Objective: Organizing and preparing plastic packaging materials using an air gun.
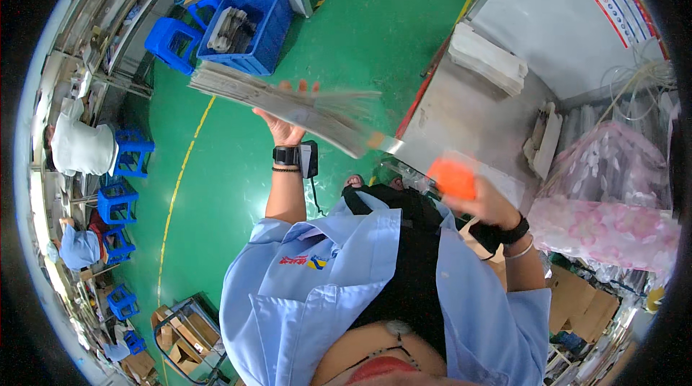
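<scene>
My left hand point(282, 125) grips a long bundle of thin greyish-white strips point(245, 92) from below, its fingers showing past the far side. The bundle slants across the middle of the view, and its right end is fanned and smeared by motion. In my right hand point(490, 206) is a bright orange object point(453, 177), too blurred to name. A pale, shiny flat piece point(391, 144) with a tan tip reaches between the orange object and the bundle's right end. Whether it touches the bundle, I cannot tell.
A metal-topped table point(461, 112) at the right carries a white stack point(488, 58). Ahead left, a blue crate point(277, 33) holds similar bundles beside blue stools point(173, 41). Plastic film with pink flowers point(613, 227) lies right. People sit along the left benches; a cart point(189, 339) stands near left.
</scene>
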A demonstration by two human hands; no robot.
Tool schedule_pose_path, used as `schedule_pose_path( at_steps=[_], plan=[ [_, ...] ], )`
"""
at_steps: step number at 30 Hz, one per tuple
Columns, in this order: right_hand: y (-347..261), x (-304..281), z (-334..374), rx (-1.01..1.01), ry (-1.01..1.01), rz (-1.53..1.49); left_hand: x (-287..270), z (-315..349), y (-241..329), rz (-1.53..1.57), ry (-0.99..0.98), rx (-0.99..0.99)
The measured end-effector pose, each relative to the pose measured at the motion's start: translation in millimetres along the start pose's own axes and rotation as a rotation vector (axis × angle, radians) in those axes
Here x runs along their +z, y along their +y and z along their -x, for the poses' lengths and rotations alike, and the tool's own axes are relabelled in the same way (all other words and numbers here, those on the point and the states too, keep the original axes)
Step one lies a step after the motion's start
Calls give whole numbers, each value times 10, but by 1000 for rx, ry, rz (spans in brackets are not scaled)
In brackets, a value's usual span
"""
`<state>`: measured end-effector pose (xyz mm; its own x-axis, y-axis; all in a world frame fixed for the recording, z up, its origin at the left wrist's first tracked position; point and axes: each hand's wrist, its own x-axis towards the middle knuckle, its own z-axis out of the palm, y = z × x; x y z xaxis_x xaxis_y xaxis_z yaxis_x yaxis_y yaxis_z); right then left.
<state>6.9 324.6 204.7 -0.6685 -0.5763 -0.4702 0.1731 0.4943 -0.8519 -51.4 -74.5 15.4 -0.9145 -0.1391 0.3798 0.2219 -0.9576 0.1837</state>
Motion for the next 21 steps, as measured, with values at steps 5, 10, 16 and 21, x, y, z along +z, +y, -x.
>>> schedule_pose_path(
  at_steps=[5,10,16,21],
  plan=[
    [-68,69,-37,-103,-73,151,126,-12,-70,-44,-83,7],
    [-277,83,-7,-126,-75,209,576,90,-344,-319,336,168],
    [-165,49,-11,-136,28,171,307,99,-193,-249,14,76],
    [-230,-9,28,-48,15,248,485,110,-244,-376,309,179]
  ],
)
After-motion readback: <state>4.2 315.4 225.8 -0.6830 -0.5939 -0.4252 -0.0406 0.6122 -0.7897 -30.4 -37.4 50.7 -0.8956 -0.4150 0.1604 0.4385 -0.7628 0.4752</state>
